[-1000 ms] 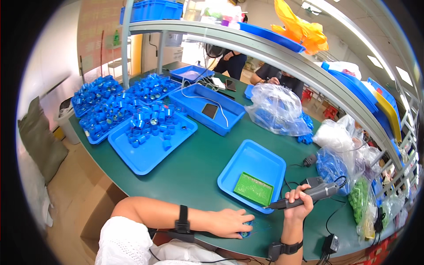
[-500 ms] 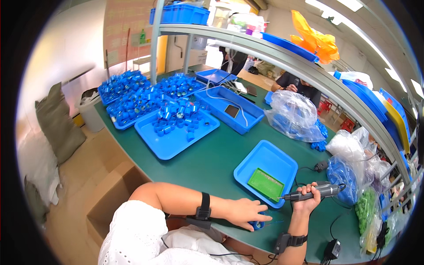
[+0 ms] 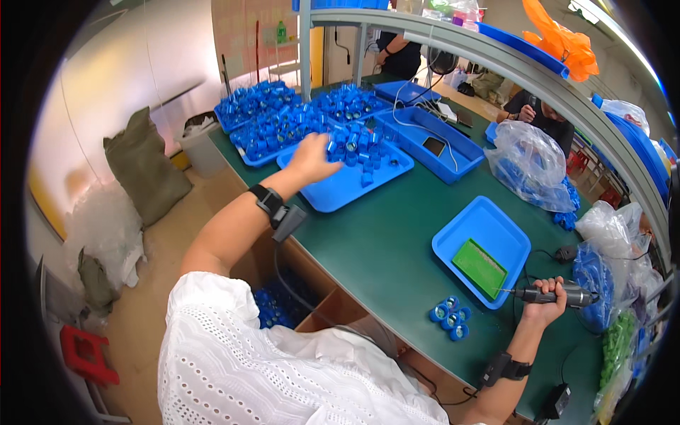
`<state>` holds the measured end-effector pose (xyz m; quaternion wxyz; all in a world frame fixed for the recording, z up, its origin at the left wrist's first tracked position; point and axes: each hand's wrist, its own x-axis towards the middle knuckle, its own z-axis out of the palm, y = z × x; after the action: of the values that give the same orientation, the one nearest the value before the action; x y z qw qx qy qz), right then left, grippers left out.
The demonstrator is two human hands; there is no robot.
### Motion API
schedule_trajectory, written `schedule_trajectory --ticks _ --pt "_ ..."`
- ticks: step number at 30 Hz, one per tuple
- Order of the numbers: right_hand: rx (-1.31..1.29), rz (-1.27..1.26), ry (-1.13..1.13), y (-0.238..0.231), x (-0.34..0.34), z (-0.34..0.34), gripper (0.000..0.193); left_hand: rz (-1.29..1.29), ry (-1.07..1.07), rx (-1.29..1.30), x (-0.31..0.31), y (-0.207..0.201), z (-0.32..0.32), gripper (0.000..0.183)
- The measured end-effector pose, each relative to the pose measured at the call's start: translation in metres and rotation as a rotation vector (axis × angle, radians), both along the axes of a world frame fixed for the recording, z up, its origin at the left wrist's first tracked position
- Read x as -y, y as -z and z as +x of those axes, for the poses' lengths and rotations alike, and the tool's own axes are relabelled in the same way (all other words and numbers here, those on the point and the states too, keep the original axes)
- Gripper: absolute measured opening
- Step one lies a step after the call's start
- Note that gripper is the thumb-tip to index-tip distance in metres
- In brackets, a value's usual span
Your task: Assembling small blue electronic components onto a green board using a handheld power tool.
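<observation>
My left hand (image 3: pixel 312 160) is over the near edge of a blue tray (image 3: pixel 334 197), at a heap of small blue cylindrical parts (image 3: pixel 352 140). Motion smears its fingers, so any part held there cannot be made out. My right hand (image 3: pixel 546 298) is closed around a dark grey electric screwdriver (image 3: pixel 575 295), its thin bit pointing left. That bit lies close to a green rectangular screw tray (image 3: pixel 480 268) inside a second blue tray (image 3: pixel 489 219). Several blue cylindrical parts (image 3: pixel 449 317) stand bunched on the green table, left of my right forearm.
More blue parts fill trays (image 3: pixel 256 100) at the far left. A deep blue bin (image 3: pixel 429 161) holds a dark device and white cable. Plastic bags (image 3: pixel 528 159) crowd the right. A metal shelf (image 3: pixel 453 44) spans the table; an open carton (image 3: pixel 322 312) sits below its edge.
My left hand has moved from the blue parts on the near table to the heaped tray at far left. The right hand still grips the screwdriver. The view has shifted left.
</observation>
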<state>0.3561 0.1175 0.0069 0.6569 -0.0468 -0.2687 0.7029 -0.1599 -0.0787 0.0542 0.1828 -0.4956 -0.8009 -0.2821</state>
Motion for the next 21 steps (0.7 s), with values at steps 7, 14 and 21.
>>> schedule_trajectory --ticks 7,14,21 --pt "0.043 -0.045 0.035 -0.001 0.009 -0.005 0.016 -0.455 -0.196 0.283 -0.008 0.046 -0.077 0.108" --pt "0.069 -0.054 0.066 0.001 0.01 -0.009 0.016 -0.333 -0.006 0.286 -0.03 0.053 -0.103 0.123" --pt "0.098 -0.029 0.044 0.003 0.005 -0.008 0.016 -0.202 0.109 0.317 -0.047 0.07 -0.107 0.11"
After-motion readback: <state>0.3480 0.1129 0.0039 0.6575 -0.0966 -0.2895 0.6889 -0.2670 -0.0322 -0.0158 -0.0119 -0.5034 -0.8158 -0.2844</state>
